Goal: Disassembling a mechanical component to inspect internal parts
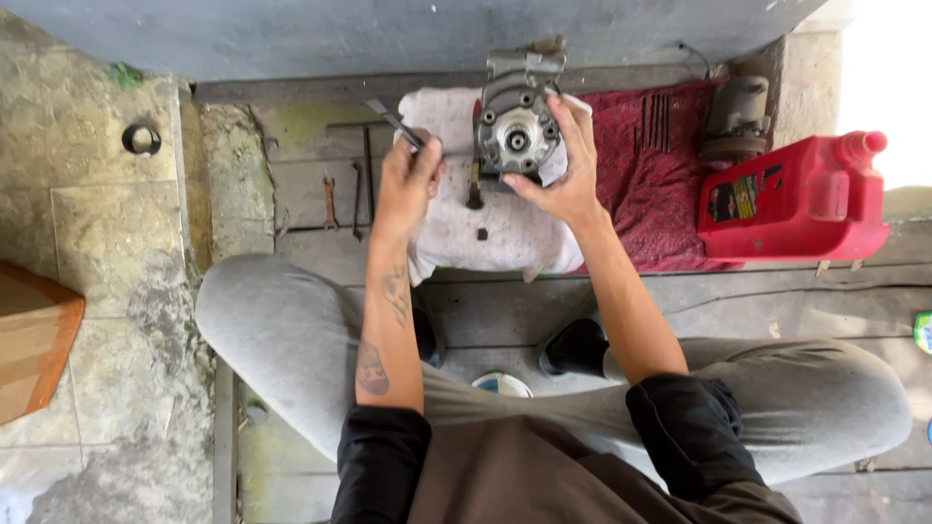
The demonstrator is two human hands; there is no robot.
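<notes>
R hand (561, 170) grips metal housing (517, 121), red jug (796, 199) nearby

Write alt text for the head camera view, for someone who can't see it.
A seated person steadies a round metal machine part on a white cloth with the right hand, while the left hand holds a thin tool. A red jug stands nearby.
</notes>
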